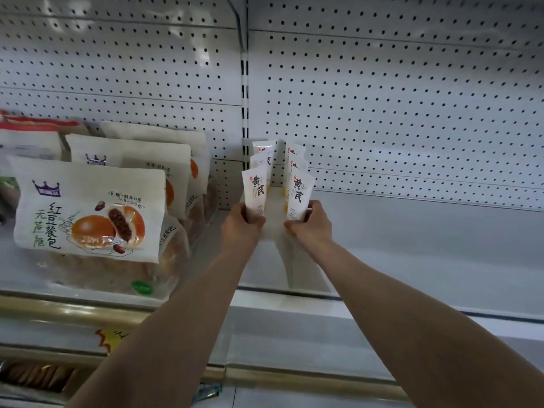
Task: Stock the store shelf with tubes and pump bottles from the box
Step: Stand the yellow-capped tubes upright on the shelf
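**Shelf stock: white tubes, two rows, both hands engaged**

Left hand: fingers are curled round the base of the front tube of the left row, which is held upright on the shelf.

Right hand: fingers are curled round the base of the front tube of the right row, likewise held upright, tilted slightly rightward.

Tubes: white, printed with large dark characters and a yellow patch low on the side. Two short rows are seen running back from the hands toward the pegboard back panel. At least two further tubes are visible behind each held one, partly overlapped. A narrow gap is left between the rows. The rows are placed at the far left of the white shelf bay, just beside the slotted upright.

Adjacent bay, left: bread bags are stacked leaning, printed with a purple crown and a bun picture.

Front edge: a gold-coloured price rail is fitted below the bags.
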The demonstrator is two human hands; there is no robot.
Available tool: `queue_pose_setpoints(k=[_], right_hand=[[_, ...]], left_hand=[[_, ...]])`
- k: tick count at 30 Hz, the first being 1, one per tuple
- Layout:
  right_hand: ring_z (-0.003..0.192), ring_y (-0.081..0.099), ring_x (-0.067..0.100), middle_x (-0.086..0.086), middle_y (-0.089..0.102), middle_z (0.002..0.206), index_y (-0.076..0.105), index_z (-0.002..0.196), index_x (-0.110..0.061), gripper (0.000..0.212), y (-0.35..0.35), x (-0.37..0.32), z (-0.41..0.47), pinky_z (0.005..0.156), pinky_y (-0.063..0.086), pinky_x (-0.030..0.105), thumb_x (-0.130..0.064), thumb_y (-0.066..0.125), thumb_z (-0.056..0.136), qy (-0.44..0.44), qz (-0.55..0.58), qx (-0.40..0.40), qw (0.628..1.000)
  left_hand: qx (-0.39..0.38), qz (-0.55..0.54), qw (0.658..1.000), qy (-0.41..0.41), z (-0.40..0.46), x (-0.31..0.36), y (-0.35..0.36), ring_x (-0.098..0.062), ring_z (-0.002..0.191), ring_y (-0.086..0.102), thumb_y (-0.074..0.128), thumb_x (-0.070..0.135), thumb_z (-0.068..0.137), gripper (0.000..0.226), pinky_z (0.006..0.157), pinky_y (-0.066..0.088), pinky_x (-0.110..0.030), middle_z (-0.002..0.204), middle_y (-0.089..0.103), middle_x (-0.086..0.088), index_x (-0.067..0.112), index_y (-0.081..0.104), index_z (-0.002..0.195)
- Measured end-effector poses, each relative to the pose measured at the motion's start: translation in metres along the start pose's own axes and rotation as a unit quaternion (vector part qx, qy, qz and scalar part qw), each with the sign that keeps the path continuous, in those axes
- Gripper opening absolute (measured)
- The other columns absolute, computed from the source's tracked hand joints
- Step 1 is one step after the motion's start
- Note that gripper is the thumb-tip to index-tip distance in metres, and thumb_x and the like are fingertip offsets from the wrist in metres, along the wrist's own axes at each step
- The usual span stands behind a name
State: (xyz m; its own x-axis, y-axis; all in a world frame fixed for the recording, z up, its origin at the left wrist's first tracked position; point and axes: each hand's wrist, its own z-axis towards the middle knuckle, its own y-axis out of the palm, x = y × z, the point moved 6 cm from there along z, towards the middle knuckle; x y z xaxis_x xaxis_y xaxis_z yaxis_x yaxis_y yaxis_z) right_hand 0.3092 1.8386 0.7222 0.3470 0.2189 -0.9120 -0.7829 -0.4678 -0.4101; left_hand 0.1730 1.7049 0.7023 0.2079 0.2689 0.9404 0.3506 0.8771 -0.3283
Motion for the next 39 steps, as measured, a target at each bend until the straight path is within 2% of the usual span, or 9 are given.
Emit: queue_pose_setpoints(k=[6, 8, 10, 14, 19, 23, 26, 30, 39], right_hand=[[0.096, 0.058, 0.015, -0.006, 0.06, 0.107, 0.052, 0.123, -0.02, 0.052, 0.0, 0.003, 0.001, 0.071, 0.045, 0.023, -0.015, 0.077, 0.078, 0.008, 0.002, -0.003, 1.0], [0.1, 0.06, 0.017, -0.005, 0.062, 0.109, 0.052, 0.123, -0.021, 0.054, 0.0, 0.003, 0.001, 0.078, 0.051, 0.028, -0.017, 0.078, 0.076, 0.01, 0.005, -0.007, 1.0], [0.103, 0.062, 0.017, -0.003, 0.063, 0.112, 0.051, 0.125, -0.02, 0.059, 0.001, 0.005, 0.0, 0.088, 0.054, 0.034, -0.017, 0.08, 0.075, 0.01, 0.009, -0.017, 1.0], [0.106, 0.06, 0.016, 0.0, 0.063, 0.125, 0.047, 0.137, -0.02, 0.072, -0.005, 0.008, -0.001, 0.096, 0.052, 0.036, -0.019, 0.083, 0.074, 0.005, -0.001, -0.033, 0.999], [0.115, 0.053, 0.016, 0.003, 0.054, 0.134, 0.039, 0.146, -0.019, 0.092, -0.033, 0.013, -0.009, 0.091, 0.045, 0.028, -0.028, 0.09, 0.07, 0.02, 0.026, -0.047, 0.998], [0.116, 0.055, 0.018, 0.004, 0.054, 0.138, 0.041, 0.144, -0.02, 0.078, -0.064, 0.022, -0.014, 0.099, 0.048, 0.033, -0.024, 0.083, 0.079, 0.025, 0.038, -0.033, 0.998], [0.111, 0.056, 0.017, 0.003, 0.054, 0.136, 0.043, 0.143, -0.021, 0.072, -0.094, 0.031, -0.021, 0.096, 0.048, 0.033, -0.022, 0.08, 0.082, 0.031, 0.064, -0.025, 0.997], [0.104, 0.055, 0.015, 0.001, 0.057, 0.131, 0.045, 0.141, -0.02, 0.066, -0.153, 0.047, -0.033, 0.086, 0.041, 0.026, -0.022, 0.078, 0.084, 0.03, 0.091, 0.0, 0.995], [0.103, 0.055, 0.013, -0.001, 0.06, 0.128, 0.051, 0.138, -0.019, 0.058, -0.364, 0.128, -0.068, 0.086, 0.04, 0.024, -0.024, 0.076, 0.086, 0.055, 0.115, 0.124, 0.984]], left_hand=[[0.0, 0.019, 1.0, 0.001, 0.001, -0.004, 0.004, -0.019, 0.095, 0.064, 0.075, 0.029, 0.077, 0.039, 0.089, 0.055, -0.042, 0.095, 0.063, 0.012, 0.026, 0.06, 0.113], [-0.003, 0.015, 1.0, -0.003, 0.0, -0.004, 0.004, -0.018, 0.098, 0.064, 0.074, 0.028, 0.078, 0.04, 0.09, 0.054, -0.042, 0.098, 0.064, 0.013, 0.027, 0.059, 0.115], [-0.007, 0.01, 1.0, -0.004, 0.0, -0.005, 0.004, -0.017, 0.1, 0.064, 0.075, 0.026, 0.078, 0.045, 0.091, 0.054, -0.043, 0.104, 0.066, 0.01, 0.027, 0.058, 0.119], [0.014, 0.003, 1.0, -0.018, -0.006, -0.002, -0.001, -0.018, 0.109, 0.059, 0.081, 0.025, 0.075, 0.066, 0.096, 0.05, -0.039, 0.119, 0.061, 0.004, 0.016, 0.051, 0.133], [0.088, 0.007, 0.995, -0.034, -0.027, 0.005, -0.009, -0.028, 0.123, 0.052, 0.086, 0.029, 0.071, 0.076, 0.103, 0.044, -0.04, 0.132, 0.055, -0.01, 0.008, 0.047, 0.133], [0.158, 0.0, 0.986, -0.049, -0.064, 0.023, -0.003, -0.03, 0.133, 0.038, 0.082, 0.029, 0.076, 0.083, 0.108, 0.035, -0.039, 0.143, 0.04, -0.013, 0.007, 0.038, 0.143], [0.177, -0.022, 0.983, -0.034, -0.094, 0.046, 0.015, -0.028, 0.133, 0.037, 0.081, 0.026, 0.078, 0.08, 0.107, 0.033, -0.035, 0.142, 0.039, -0.013, 0.007, 0.038, 0.143], [0.154, -0.055, 0.986, -0.003, -0.132, 0.083, 0.063, -0.028, 0.127, 0.043, 0.08, 0.025, 0.08, 0.074, 0.106, 0.038, -0.038, 0.138, 0.041, -0.011, 0.009, 0.041, 0.141], [-0.018, -0.131, 0.99, 0.038, -0.263, 0.175, 0.254, -0.017, 0.116, 0.052, 0.074, 0.024, 0.086, 0.06, 0.099, 0.045, -0.031, 0.13, 0.043, -0.006, 0.011, 0.044, 0.136]])
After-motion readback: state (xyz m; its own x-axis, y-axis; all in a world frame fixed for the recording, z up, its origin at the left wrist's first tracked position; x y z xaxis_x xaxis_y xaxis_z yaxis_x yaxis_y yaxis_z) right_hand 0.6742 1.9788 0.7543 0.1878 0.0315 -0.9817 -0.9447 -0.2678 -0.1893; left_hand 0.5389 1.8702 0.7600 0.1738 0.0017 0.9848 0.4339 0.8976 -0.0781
